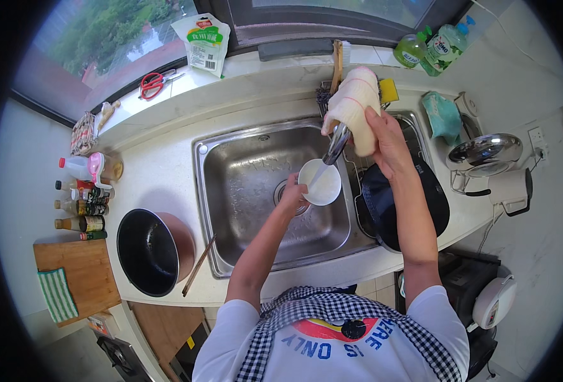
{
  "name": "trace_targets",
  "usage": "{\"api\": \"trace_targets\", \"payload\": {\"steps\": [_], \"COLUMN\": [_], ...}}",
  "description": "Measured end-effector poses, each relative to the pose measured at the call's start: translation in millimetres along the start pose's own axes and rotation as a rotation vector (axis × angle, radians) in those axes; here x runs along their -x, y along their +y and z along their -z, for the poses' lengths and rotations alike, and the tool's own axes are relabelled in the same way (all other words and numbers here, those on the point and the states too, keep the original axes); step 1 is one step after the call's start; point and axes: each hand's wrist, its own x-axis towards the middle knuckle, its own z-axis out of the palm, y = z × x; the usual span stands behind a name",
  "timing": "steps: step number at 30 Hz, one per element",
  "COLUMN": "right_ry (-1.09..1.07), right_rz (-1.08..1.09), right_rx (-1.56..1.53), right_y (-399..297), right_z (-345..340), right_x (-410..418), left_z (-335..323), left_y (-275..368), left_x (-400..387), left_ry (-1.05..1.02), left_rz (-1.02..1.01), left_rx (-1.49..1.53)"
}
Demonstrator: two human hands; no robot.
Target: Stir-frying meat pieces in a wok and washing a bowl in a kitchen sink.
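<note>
My left hand [292, 195] grips the rim of a small white bowl [328, 187] over the sink. A stream of water runs from the chrome faucet [337, 144] into the bowl. Over the faucet's upper part lies a cream cloth [356, 99] with pink stripes. My right hand [389, 142] holds the right side of that cloth, thumb in front; its other fingers are partly hidden. Below the bowl, the stainless steel sink [243, 210] has a wet bottom, and its drain is partly covered by my left hand and the bowl.
A dark-lined pot [148, 253] and chopsticks [199, 265] are left of the sink. On the right lie a black lid-like item [427, 205] and an electric kettle [508, 191]. Red-handled scissors [152, 86] and soap bottles [410, 50] line the sill. Sauce bottles [78, 207] stand far left.
</note>
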Motion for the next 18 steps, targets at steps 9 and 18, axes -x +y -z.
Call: {"api": "trace_targets", "payload": {"steps": [9, 18], "right_ry": [0.109, 0.249], "right_rz": [0.404, 0.503], "right_rx": [0.29, -0.348], "right_y": [-40, -11], "right_z": [-17, 19], "right_x": [12, 100], "left_z": [17, 23], "left_y": [-2, 0], "left_x": [12, 8], "left_ry": [-0.071, 0.053], "left_rz": [-0.08, -0.087], "left_rx": [0.198, 0.315]}}
